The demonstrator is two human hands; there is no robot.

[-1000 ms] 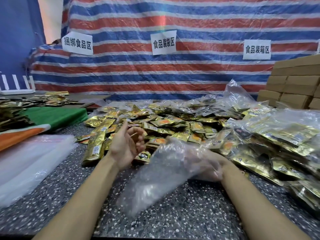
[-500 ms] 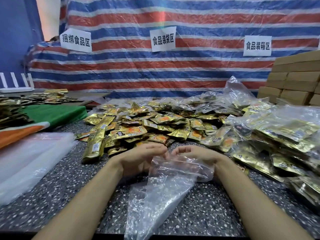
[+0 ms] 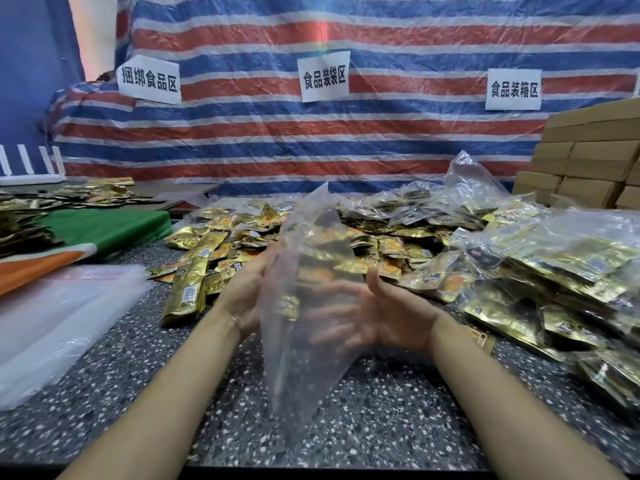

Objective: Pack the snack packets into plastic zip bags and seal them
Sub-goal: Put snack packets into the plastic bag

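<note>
A clear, empty plastic zip bag (image 3: 311, 258) stands upright between my hands over the speckled table (image 3: 381, 420). My left hand (image 3: 246, 289) holds its left edge. On the other side my right hand (image 3: 394, 315) grips the bag, thumb at the front and fingers showing blurred through the plastic. Just behind the bag lies a wide heap of loose gold snack packets (image 3: 391, 237). A long gold packet (image 3: 185, 292) lies to the left of my left wrist.
Filled plastic bags of packets (image 3: 561, 271) pile up on the right. A stack of flat empty bags (image 3: 52, 327) sits at the left, with green and orange cloth (image 3: 104, 226) behind it. Cardboard boxes (image 3: 588, 161) stand at the far right before a striped tarp.
The bag hung low from my hands at the table half a second ago; both hands have lifted and turned it, so it stands upright and spread between them.
</note>
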